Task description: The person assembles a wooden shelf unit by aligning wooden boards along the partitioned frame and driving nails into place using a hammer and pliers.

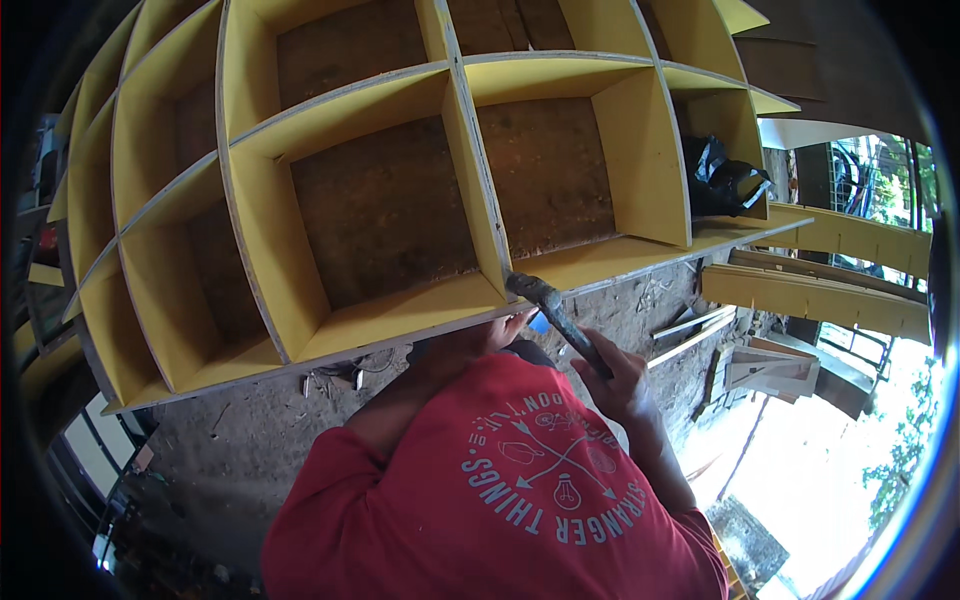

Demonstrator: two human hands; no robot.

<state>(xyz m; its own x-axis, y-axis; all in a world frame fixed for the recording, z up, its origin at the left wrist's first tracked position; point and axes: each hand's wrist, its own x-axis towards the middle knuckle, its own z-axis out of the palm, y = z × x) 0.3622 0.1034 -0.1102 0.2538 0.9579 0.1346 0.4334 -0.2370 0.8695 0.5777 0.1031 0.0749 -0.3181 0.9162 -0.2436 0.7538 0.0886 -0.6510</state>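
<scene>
My right hand is wrapped round the handle of a metal hammer. The hammer's head is at the lower edge of a yellow plywood grid, where an upright divider meets the bottom board. My left hand shows only in part just below that board, close to the hammer head, with most of its fingers hidden. Brown backing shows inside the square compartments. My red-shirted body fills the lower middle of the view.
A black plastic bundle sits in a right-hand compartment. At the right, long yellow boards extend beside loose wood pieces. The concrete floor below has scattered debris. Bright daylight and foliage show at the far right.
</scene>
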